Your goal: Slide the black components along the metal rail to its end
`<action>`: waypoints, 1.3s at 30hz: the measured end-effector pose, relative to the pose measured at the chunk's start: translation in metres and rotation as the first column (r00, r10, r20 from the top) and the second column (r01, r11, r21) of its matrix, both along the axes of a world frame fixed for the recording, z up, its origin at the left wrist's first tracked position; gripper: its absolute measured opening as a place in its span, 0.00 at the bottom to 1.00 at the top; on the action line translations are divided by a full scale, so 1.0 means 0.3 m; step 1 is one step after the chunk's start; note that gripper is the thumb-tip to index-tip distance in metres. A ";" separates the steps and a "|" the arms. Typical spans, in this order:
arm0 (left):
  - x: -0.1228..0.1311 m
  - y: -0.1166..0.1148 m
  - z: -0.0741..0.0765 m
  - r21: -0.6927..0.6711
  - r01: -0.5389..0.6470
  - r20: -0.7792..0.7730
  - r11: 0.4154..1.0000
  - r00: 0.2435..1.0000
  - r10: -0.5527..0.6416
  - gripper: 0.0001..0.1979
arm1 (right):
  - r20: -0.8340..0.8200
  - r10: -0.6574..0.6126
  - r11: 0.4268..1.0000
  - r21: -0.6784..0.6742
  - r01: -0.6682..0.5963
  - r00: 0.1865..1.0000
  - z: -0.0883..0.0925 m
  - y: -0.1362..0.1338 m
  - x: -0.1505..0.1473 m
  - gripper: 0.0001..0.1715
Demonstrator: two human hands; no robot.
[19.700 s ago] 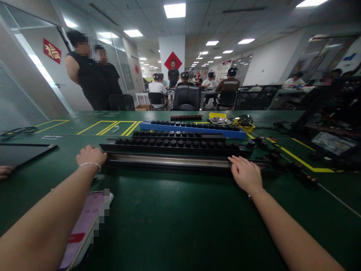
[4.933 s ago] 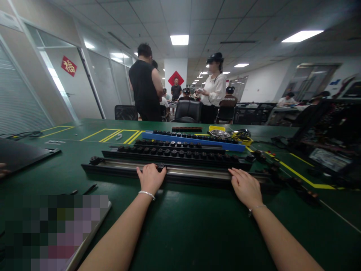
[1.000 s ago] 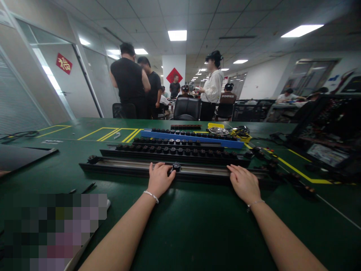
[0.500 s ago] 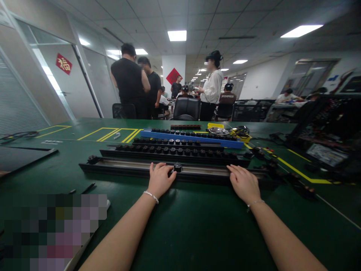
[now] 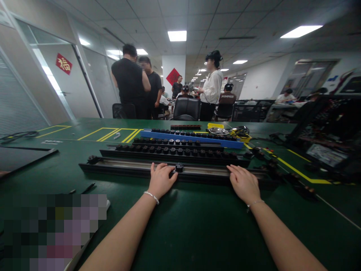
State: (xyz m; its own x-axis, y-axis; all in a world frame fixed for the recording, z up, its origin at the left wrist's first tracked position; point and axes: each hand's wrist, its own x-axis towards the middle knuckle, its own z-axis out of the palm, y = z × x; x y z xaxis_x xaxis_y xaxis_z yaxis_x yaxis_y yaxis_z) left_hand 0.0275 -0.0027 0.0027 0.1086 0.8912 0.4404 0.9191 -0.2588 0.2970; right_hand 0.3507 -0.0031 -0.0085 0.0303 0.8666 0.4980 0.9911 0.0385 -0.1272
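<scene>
black component [image 5: 179, 167] in black channel rail [image 5: 121, 173], near mid-length, at fingertips of left hand [image 5: 161, 180]. pinch by left grip: cannot tell. grip of right hand [image 5: 244, 182]: spread, fingertips over rail. exposed metal strip [image 5: 205, 170] from component to right hand. green surface [image 5: 194, 226] from rail's near edge to frame bottom. right rail end: indistinct against dark parts [image 5: 301, 187].

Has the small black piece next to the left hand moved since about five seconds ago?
Yes. Judged against the left end of the long black rail that it sits in, the small black piece has moved right, toward the right hand.
</scene>
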 end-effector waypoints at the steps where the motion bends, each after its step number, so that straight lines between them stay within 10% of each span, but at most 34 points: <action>1: 0.001 0.000 -0.001 0.004 0.006 0.000 1.000 1.000 -0.006 0.15 | 0.001 -0.001 1.000 0.000 0.001 1.000 -0.001 0.001 0.001 0.26; 39: 0.013 -0.009 -0.005 0.005 0.089 -0.055 0.996 0.995 -0.088 0.17 | 0.007 0.003 1.000 0.018 -0.003 1.000 -0.005 0.005 0.001 0.25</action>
